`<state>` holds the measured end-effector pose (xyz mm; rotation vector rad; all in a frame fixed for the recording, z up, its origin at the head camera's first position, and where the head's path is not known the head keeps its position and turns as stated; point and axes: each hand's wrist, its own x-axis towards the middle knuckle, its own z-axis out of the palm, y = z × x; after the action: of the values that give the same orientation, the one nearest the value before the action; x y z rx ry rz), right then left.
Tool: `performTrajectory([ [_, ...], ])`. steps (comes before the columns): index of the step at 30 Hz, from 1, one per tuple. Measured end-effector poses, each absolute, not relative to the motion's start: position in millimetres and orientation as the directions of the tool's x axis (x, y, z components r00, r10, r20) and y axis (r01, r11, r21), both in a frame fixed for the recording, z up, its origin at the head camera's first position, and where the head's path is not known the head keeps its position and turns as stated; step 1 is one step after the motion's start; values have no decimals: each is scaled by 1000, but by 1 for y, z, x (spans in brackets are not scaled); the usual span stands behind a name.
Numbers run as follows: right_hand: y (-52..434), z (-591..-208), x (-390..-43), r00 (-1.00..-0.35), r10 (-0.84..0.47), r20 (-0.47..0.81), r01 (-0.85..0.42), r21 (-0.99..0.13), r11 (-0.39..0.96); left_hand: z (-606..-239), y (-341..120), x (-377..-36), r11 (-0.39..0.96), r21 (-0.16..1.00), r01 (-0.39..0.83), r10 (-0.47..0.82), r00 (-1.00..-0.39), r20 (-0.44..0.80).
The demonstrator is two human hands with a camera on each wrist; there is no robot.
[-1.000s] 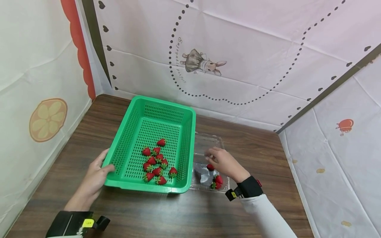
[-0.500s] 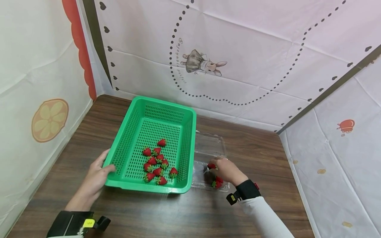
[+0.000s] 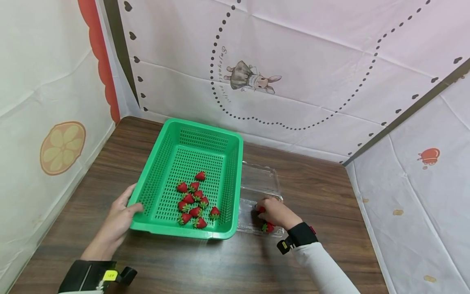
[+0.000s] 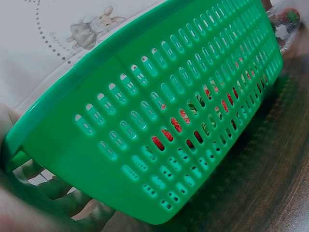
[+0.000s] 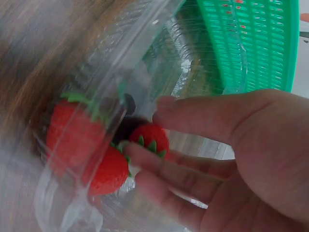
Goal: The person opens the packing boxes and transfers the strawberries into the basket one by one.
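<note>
My left hand [image 3: 119,214] grips the near left corner of the green plastic basket [image 3: 220,234], thumb over the rim. In the left wrist view its fingers [image 4: 72,203] curl below that rim. Several strawberries [image 3: 195,212] with green leaves lie in the basket's near half. My right hand [image 3: 275,212] reaches into an open clear plastic clamshell box [image 3: 245,216] at the basket's right. In the right wrist view, its spread thumb and fingers are around one strawberry [image 5: 152,137], a fingertip overlapping its leaves. Two more strawberries, one of them nearer the box wall [image 5: 75,135], lie beside it.
The clamshell's lid [image 3: 260,177] lies folded back toward the printed cloth [image 3: 312,81] behind the table. Cloth walls also stand at left and right. Brown wood-grain tabletop [image 3: 205,265] extends in front of the basket.
My right hand has lowered from over the clamshell to a strawberry inside it. A pale, shiny patch on the box floor no longer shows. My left hand and the basket have stayed put.
</note>
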<state>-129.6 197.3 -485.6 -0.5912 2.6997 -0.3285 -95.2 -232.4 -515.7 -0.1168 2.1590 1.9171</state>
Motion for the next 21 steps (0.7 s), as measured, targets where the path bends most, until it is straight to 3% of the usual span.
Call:
performTrajectory([
  [10,194,-491,-130,-833,-450,-323,-341,-341,876,-516,-233,-95,129,968,-216,108,-967,-231],
  [21,191,-493,-130,-812,-435,-390,-349,-273,897,-516,-232,-95,110,965,-237,106,-963,-248],
])
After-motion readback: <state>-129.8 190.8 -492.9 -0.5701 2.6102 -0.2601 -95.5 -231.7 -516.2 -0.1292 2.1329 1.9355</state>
